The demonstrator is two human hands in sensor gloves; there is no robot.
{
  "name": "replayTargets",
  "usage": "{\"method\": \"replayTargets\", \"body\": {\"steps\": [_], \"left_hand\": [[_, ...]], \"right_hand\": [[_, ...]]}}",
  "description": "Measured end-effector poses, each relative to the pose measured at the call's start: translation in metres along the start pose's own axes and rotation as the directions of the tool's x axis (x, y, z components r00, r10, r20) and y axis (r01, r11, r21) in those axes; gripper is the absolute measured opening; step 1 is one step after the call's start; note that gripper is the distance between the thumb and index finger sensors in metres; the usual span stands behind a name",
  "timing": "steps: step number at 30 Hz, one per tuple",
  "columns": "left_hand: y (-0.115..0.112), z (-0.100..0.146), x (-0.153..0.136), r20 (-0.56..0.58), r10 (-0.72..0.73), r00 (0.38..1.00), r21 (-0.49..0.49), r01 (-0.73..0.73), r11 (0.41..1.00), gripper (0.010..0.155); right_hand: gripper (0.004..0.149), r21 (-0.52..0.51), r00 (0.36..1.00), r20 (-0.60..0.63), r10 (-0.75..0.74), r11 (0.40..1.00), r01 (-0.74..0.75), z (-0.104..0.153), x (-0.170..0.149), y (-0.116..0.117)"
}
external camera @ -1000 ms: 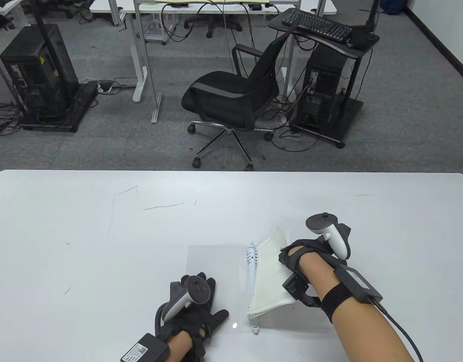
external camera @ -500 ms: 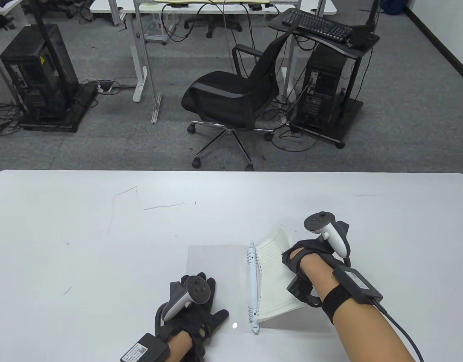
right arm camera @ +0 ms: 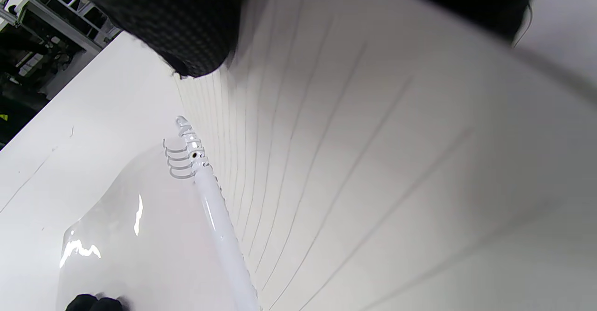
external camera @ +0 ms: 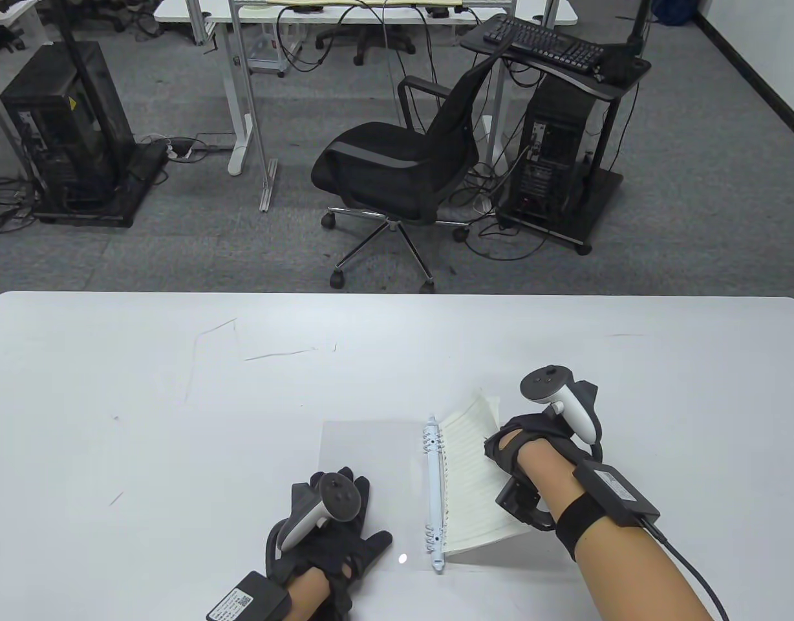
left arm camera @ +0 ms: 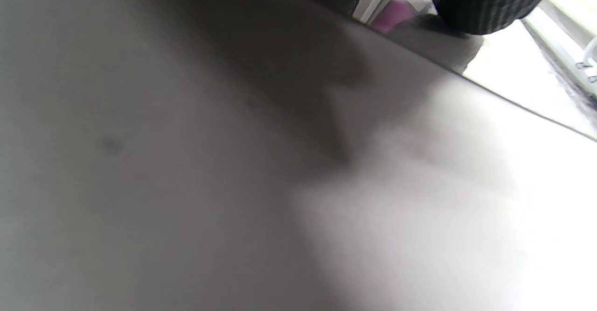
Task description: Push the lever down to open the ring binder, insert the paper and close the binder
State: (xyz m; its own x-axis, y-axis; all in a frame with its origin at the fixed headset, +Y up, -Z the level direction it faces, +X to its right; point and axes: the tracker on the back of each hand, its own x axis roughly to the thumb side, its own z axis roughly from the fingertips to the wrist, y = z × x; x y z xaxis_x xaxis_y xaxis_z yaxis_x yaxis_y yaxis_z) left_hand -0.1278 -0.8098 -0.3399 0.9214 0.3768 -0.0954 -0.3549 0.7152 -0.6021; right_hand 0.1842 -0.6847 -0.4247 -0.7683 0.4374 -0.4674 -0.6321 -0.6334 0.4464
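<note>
The ring binder lies open on the table, its clear left cover flat and its white ring spine running front to back. Ring prongs show at the spine's far end, and a small lever tab sticks out at the near end. My left hand rests flat on the left cover with its fingers spread; one gloved fingertip shows in the left wrist view. My right hand grips the right edge of the lined paper stack, tilted up on its right, its left edge at the spine.
The white table stretches wide to the left and behind the binder, with a few faint scratch marks. Beyond its far edge stand an office chair and computer towers on the carpet.
The paper stack has swung down and to the right, from leaning over the spine to lying lower beside it. The spine is now uncovered. My left hand has not moved.
</note>
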Motion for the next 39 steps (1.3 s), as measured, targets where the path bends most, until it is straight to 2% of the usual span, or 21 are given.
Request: {"method": "replayTargets", "body": {"steps": [12,19,28,39], "left_hand": [[0.0,0.0,0.0,0.0,0.0,1.0,0.0,0.0,1.0,0.086],[0.0,0.0,0.0,0.0,-0.002,1.0,0.001,0.002,1.0,0.086],[0.0,0.0,0.0,0.0,-0.002,1.0,0.001,0.002,1.0,0.086],[0.0,0.0,0.0,0.0,-0.002,1.0,0.001,0.002,1.0,0.086]], "right_hand": [[0.05,-0.011,0.999,-0.011,0.044,0.999,-0.045,0.0,-0.003,-0.001],[0.05,0.0,0.999,-0.009,0.043,0.999,-0.043,-0.003,-0.008,0.007],[0.052,0.005,1.0,-0.003,-0.016,1.0,0.016,-0.004,-0.014,0.001],[0.052,0.031,0.998,0.016,-0.064,0.997,0.064,-0.006,-0.015,0.008]]}}
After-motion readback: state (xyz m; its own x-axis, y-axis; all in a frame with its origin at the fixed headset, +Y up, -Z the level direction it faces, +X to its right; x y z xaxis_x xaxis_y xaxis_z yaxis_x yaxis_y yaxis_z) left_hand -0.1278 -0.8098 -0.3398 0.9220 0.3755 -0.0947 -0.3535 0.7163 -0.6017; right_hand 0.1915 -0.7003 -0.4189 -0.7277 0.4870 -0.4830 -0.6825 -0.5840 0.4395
